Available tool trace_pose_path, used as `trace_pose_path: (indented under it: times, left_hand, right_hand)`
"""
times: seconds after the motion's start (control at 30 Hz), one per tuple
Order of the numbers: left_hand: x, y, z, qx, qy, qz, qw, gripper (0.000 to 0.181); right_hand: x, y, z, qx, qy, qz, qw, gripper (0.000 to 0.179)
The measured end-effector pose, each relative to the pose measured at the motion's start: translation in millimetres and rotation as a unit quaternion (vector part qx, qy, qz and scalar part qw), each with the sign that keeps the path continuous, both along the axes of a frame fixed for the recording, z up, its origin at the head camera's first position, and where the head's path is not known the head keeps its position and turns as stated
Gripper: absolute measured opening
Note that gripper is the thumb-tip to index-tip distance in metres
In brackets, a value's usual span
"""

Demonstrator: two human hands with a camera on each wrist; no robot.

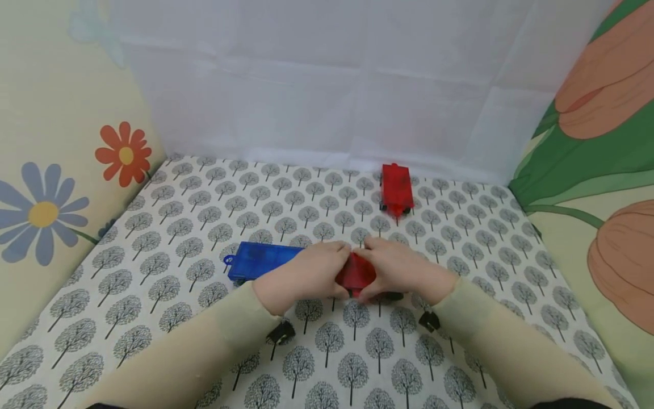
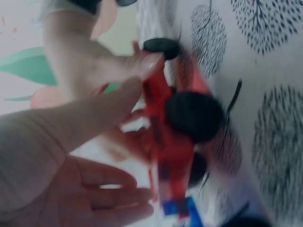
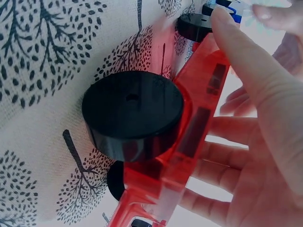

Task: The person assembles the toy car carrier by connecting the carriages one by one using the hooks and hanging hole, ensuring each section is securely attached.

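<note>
A red plastic toy wagon (image 1: 356,272) with black wheels (image 3: 132,113) stands on the tree-print cloth in front of me. From its left, my left hand (image 1: 313,270) grips it, thumb on the near side and fingers on the far side. My right hand (image 1: 397,266) holds the same wagon from the right in a like way, the two thumbs close together. Much of the wagon is hidden under both hands. Just left of it lies a blue wagon (image 1: 263,260) with a ring at its left end; whether the two are joined is hidden behind the left hand.
Farther back, a second red wagon (image 1: 397,187) with black wheels stands near the white back sheet (image 1: 306,96). The tree-print cloth (image 1: 352,369) covers the table. Flower-printed panels (image 1: 43,216) rise at both sides.
</note>
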State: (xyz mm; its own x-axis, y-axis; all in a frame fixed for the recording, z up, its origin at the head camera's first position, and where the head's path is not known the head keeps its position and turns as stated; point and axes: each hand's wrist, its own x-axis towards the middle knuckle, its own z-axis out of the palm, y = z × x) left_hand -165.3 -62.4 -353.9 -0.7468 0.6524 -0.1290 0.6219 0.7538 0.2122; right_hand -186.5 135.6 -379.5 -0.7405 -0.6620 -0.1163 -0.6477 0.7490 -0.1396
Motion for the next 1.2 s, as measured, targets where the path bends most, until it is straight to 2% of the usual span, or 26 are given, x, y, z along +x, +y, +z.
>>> trace_pose_path:
  times: [0.1, 0.3, 0.53, 0.77, 0.9, 1.03, 1.2]
  left_hand:
    - [-1.1, 13.1, -5.9, 0.004, 0.007, 0.020, 0.9998, 0.084]
    - [-4.3, 23.6, -10.0, 0.021, -0.016, 0.052, 0.9983, 0.068]
    - [-6.0, 25.5, -12.4, 0.018, -0.013, 0.051, 0.9985, 0.065]
    - [-6.9, 26.9, -15.0, 0.024, -0.012, 0.045, 0.9986, 0.050]
    - [-7.3, 26.8, -14.3, 0.021, -0.019, 0.050, 0.9983, 0.048]
    - [-7.3, 26.5, -14.5, 0.016, -0.023, 0.058, 0.9979, 0.049]
    - [-6.7, 26.3, -15.7, 0.019, -0.024, 0.062, 0.9976, 0.050]
  right_hand:
    - [0.1, 0, 0.4, -0.011, 0.004, 0.006, 0.9999, 0.095]
    - [-1.4, 1, 0.8, -0.031, 0.006, 0.014, 0.9994, 0.086]
    - [-0.9, 1, 3.9, -0.028, 0.001, 0.015, 0.9995, 0.089]
    - [-2.4, 1, 8.5, -0.016, -0.030, -0.017, 0.9993, 0.089]
    - [-13.8, 8, 20.5, -0.032, -0.066, -0.044, 0.9963, 0.082]
    - [-35.7, 22, 37.8, -0.091, -0.098, -0.092, 0.9868, 0.065]
    - [-65.5, 43, 39.8, -0.151, -0.082, -0.137, 0.9757, 0.046]
